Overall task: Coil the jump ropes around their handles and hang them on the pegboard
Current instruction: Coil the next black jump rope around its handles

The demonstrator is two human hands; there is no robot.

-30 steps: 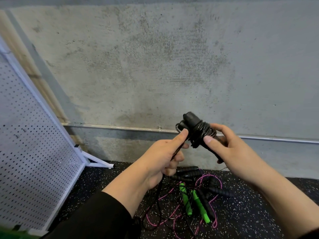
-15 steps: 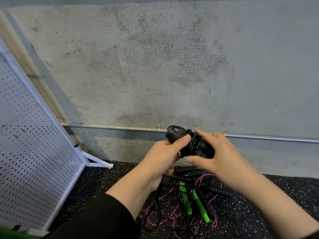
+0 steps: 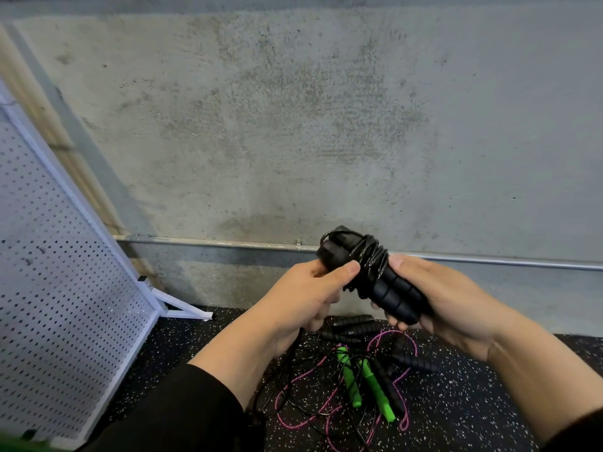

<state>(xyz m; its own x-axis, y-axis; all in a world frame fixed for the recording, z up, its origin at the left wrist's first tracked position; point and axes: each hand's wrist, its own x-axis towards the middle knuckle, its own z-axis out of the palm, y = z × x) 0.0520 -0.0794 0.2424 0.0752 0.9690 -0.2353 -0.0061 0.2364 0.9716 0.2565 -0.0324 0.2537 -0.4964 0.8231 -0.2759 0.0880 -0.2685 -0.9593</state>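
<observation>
L hand (image 3: 303,298) fingers pinched top of black handles (image 3: 385,288) w/ cord coiled round; R hand (image 3: 447,305) fingers curled under lower ends. Bundle was held mid-air over loose ropes (image 3: 359,383) on floor (image 3: 473,402); pegboard (image 3: 65,288) stood left.

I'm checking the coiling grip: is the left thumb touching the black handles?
Touching. The head view shows the left hand with its thumb pressed flat against the black handles, beside the wound cord; no gap shows.
</observation>
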